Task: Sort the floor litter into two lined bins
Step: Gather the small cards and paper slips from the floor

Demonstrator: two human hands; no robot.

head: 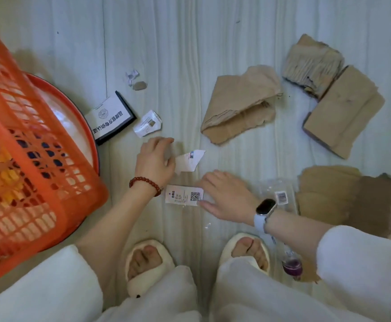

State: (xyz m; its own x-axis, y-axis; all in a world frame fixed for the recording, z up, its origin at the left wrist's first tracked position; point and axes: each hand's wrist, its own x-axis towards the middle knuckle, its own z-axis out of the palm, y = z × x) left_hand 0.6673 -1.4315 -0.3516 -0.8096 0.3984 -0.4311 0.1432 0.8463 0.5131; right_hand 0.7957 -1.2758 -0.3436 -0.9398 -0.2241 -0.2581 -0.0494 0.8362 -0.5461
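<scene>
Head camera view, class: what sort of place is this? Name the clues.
Probably a room at home: a pale plank floor, indoor slippers on the person's feet, and an orange plastic basket beside scattered torn cardboard.

Single head-worn view, steeply downward and close over the pale floor, nothing shared.

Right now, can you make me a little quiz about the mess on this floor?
1. True or false: the left hand holds the torn paper scrap.
2. Which lies nearest the right hand? A) QR-code tag B) black-edged card C) orange basket
3. Fill in: the big brown pieces are torn ____.

Key: 1 true; 2 A; 3 cardboard.
</scene>
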